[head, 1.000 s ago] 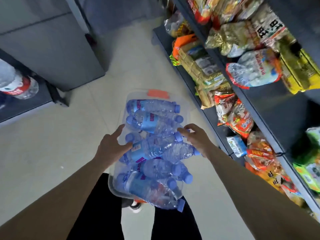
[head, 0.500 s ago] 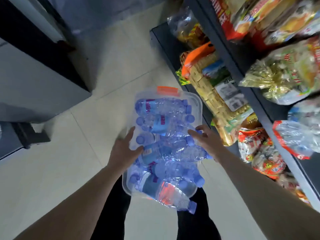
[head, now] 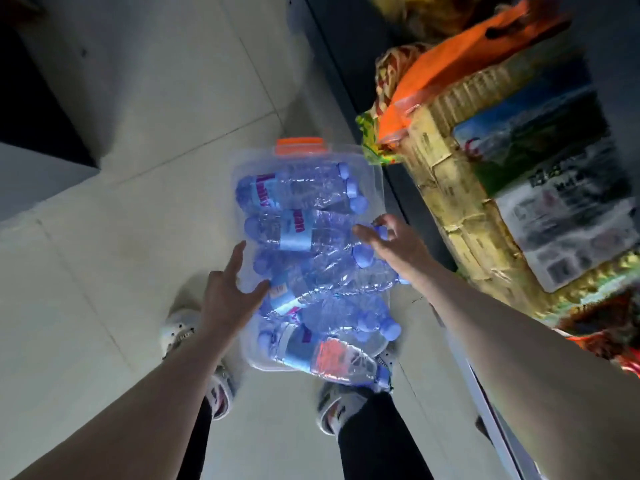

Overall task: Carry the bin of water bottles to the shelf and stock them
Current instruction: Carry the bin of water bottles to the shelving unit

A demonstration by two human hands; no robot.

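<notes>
Clear bin [head: 375, 188] sits full beside the shelf [head: 398, 188]; left hand [head: 230, 299] splayed wide, right hand [head: 394, 245] pinching a bottle [head: 375, 273]; stocking barely begun

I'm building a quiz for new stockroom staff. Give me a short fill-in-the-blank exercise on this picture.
1. The clear bin is full of water ____.
2. The bottle caps are ____ in colour.
3. The clip at the bin's far end is ____.
4. The shelf stands on the person's ____ side.

Missing words: bottles; blue; orange; right
</notes>
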